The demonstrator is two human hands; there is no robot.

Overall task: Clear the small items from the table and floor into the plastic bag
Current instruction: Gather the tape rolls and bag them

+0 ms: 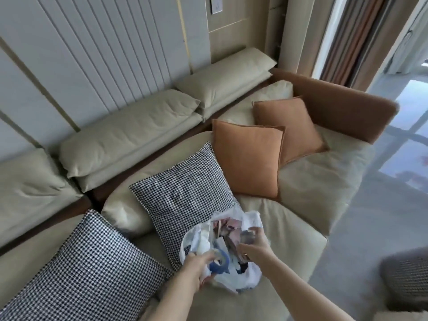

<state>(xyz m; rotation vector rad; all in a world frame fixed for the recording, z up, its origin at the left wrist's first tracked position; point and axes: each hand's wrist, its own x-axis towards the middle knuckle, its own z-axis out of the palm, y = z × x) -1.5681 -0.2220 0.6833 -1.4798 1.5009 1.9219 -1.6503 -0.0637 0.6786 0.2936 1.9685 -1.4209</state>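
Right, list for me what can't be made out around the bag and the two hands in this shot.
- Head view: the items in the plastic bag are a blurred jumble; only a blue ring stands out.
- What the right hand grips is smeared by motion.
- The left hand has its fingertips lost in blur at the bag's rim.
- The dark grey object is cut off by the right edge.
- No table is in view.

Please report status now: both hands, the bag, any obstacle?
Left hand grips blue tape roll at bag mouth. Right hand holds plastic bag rim. Bag on sofa, nothing blocking.
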